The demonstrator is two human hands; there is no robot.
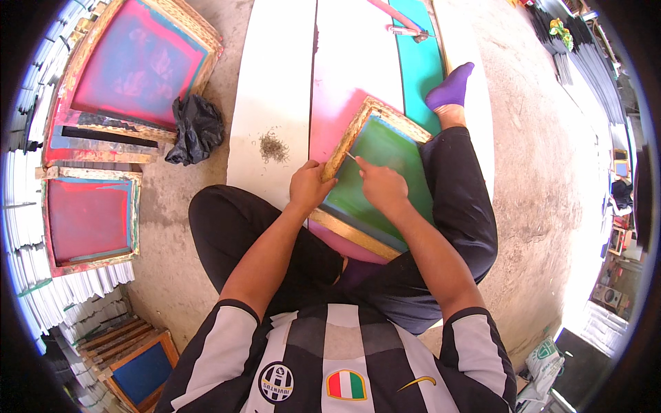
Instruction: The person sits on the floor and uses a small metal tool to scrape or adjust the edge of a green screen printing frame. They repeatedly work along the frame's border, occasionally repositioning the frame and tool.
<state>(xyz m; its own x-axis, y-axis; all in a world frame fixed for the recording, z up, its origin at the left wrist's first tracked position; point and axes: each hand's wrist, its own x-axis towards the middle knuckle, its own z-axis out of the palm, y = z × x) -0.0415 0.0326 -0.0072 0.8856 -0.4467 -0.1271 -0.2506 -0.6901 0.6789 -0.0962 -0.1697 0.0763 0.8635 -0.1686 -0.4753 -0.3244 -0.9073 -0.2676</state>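
A screen printing frame (pixel 359 118) with wooden sides and green mesh rests tilted across my lap, its right part against my bent leg. My left hand (pixel 311 184) is closed around the frame's left wooden side, with the thumb along the inner edge. Over the mesh, my right hand (pixel 383 184) pinches a thin pale tool (pixel 350 156). The tool's tip points to the inner edge of that same side, just beyond my left hand. Most of the tool is hidden in my fingers, so its kind does not show.
I sit on a board (pixel 265 82) with white, pink and teal strips. A small heap of thin dark bits (pixel 274 147) lies on it; a hammer (pixel 421 35) is farther off. At left are more screen frames (pixel 136 217) and a black plastic bag (pixel 196 131).
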